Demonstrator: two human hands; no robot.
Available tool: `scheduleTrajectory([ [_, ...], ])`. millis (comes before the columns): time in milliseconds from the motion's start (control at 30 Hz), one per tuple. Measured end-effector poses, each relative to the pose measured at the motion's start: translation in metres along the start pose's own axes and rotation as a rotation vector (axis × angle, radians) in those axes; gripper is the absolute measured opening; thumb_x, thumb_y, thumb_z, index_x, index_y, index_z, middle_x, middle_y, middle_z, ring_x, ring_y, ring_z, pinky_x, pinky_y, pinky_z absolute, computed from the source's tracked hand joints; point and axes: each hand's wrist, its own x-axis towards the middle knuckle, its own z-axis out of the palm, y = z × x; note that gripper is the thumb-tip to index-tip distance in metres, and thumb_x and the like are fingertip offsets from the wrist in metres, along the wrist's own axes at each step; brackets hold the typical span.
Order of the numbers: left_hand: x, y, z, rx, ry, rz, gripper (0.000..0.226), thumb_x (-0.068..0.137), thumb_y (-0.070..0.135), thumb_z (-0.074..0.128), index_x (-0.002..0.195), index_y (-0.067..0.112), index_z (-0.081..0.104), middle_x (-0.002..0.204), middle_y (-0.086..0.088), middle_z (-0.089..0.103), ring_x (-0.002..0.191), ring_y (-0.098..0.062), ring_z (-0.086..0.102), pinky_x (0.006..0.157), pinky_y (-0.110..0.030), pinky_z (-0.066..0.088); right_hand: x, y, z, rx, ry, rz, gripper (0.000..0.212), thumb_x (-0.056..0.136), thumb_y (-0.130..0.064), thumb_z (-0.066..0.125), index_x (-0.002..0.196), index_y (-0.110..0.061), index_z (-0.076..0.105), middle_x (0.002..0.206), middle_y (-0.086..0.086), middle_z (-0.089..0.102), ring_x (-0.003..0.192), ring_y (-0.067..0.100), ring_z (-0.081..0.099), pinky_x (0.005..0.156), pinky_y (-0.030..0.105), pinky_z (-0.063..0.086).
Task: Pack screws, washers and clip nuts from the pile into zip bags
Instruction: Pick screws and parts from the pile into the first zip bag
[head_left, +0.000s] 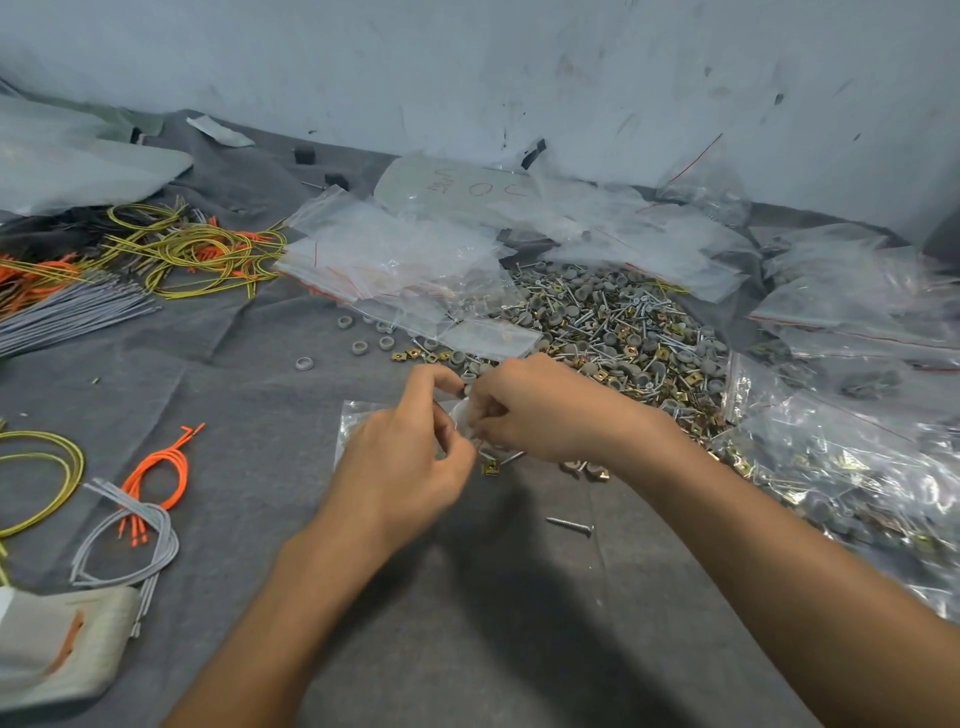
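Observation:
A clear zip bag (358, 415) lies on the grey cloth in front of me, mostly hidden under my hands. My left hand (405, 457) pinches its edge with curled fingers. My right hand (540, 410) meets it from the right and pinches the same bag at its mouth. Just beyond my hands spreads the pile (618, 332) of screws, grey washers and brass clip nuts. A brass clip nut (491, 467) and a few small parts lie under my hands. One loose screw (570, 526) rests nearer to me.
Empty zip bags (395, 260) are stacked behind the pile. Filled bags (852, 457) lie heaped at the right. Yellow, orange and grey cords (171, 249) cover the left side, with more cords (150, 493) near me. Loose grey washers (358, 347) sit left of the pile.

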Motion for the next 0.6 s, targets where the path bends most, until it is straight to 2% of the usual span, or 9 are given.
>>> scheduleTrajectory([
  [33, 0.000, 0.000, 0.000, -0.006, -0.003, -0.006, 0.041, 0.078, 0.024, 0.059, 0.110, 0.042, 0.039, 0.077, 0.021, 0.064, 0.062, -0.008, 0.058, 0.062, -0.036, 0.048, 0.000, 0.003, 0.001, 0.092, 0.021, 0.006, 0.012, 0.091, -0.018, 0.067, 0.100, -0.018, 0.074, 0.097, 0.000, 0.075, 0.093, 0.017, 0.068, 0.081, 0.032, 0.054],
  [100, 0.001, -0.001, -0.001, -0.014, -0.004, -0.012, 0.043, 0.079, 0.023, 0.061, 0.107, 0.044, 0.038, 0.077, 0.021, 0.065, 0.063, -0.007, 0.059, 0.061, -0.033, 0.046, 0.000, 0.008, 0.003, 0.283, 0.077, 0.027, 0.017, 0.090, -0.019, 0.073, 0.106, -0.019, 0.073, 0.097, -0.003, 0.076, 0.090, 0.010, 0.069, 0.076, 0.024, 0.052],
  [133, 0.001, -0.001, -0.002, -0.014, 0.000, -0.014, 0.044, 0.079, 0.023, 0.062, 0.106, 0.046, 0.036, 0.078, 0.022, 0.065, 0.064, -0.005, 0.059, 0.059, -0.030, 0.044, 0.000, 0.009, 0.005, 0.372, 0.102, 0.042, 0.020, 0.089, -0.018, 0.075, 0.108, -0.019, 0.071, 0.096, -0.002, 0.076, 0.087, 0.011, 0.070, 0.073, 0.025, 0.053],
  [233, 0.001, 0.000, -0.003, -0.012, 0.004, -0.023, 0.043, 0.080, 0.025, 0.060, 0.105, 0.048, 0.035, 0.078, 0.023, 0.064, 0.065, -0.004, 0.060, 0.057, -0.028, 0.042, -0.002, 0.011, 0.010, 0.694, 0.130, 0.062, 0.031, 0.089, -0.011, 0.076, 0.117, -0.012, 0.063, 0.099, 0.004, 0.076, 0.086, 0.025, 0.074, 0.074, 0.039, 0.059],
  [333, 0.001, -0.001, -0.003, 0.007, 0.027, -0.027, 0.040, 0.080, 0.024, 0.059, 0.107, 0.044, 0.038, 0.077, 0.024, 0.063, 0.063, -0.004, 0.059, 0.057, -0.024, 0.041, -0.005, 0.022, 0.009, 0.895, 0.266, 0.061, 0.026, 0.092, -0.011, 0.072, 0.116, -0.014, 0.063, 0.103, 0.004, 0.074, 0.078, 0.019, 0.074, 0.070, 0.032, 0.062],
  [367, 0.002, -0.001, -0.003, 0.017, 0.034, -0.030, 0.040, 0.081, 0.022, 0.061, 0.108, 0.043, 0.039, 0.078, 0.024, 0.063, 0.063, -0.003, 0.059, 0.057, -0.022, 0.039, -0.007, 0.028, 0.009, 0.871, 0.347, 0.091, 0.019, 0.093, -0.014, 0.071, 0.111, -0.018, 0.065, 0.100, 0.000, 0.074, 0.076, 0.014, 0.074, 0.068, 0.029, 0.062],
  [433, 0.002, -0.002, -0.004, 0.035, 0.038, -0.034, 0.041, 0.083, 0.020, 0.062, 0.109, 0.042, 0.039, 0.079, 0.025, 0.063, 0.065, -0.002, 0.058, 0.056, -0.019, 0.037, -0.012, 0.045, 0.009, 0.635, 0.439, 0.167, 0.009, 0.094, -0.020, 0.070, 0.101, -0.027, 0.067, 0.094, -0.008, 0.072, 0.076, 0.006, 0.071, 0.067, 0.024, 0.058],
  [500, 0.002, -0.001, -0.005, 0.043, 0.030, -0.036, 0.042, 0.084, 0.020, 0.063, 0.109, 0.042, 0.038, 0.081, 0.026, 0.062, 0.068, -0.001, 0.058, 0.056, -0.018, 0.035, -0.016, 0.057, 0.013, 0.351, 0.308, 0.167, 0.008, 0.094, -0.023, 0.070, 0.094, -0.031, 0.070, 0.089, -0.015, 0.070, 0.075, -0.004, 0.064, 0.066, 0.017, 0.049],
  [600, 0.003, -0.001, -0.005, 0.038, 0.031, -0.040, 0.041, 0.084, 0.020, 0.063, 0.109, 0.042, 0.038, 0.081, 0.025, 0.062, 0.069, -0.001, 0.058, 0.057, -0.018, 0.036, -0.014, 0.055, 0.025, 0.157, 0.084, 0.085, 0.005, 0.092, -0.025, 0.071, 0.093, -0.029, 0.072, 0.090, -0.013, 0.070, 0.065, -0.006, 0.060, 0.059, 0.010, 0.041],
])
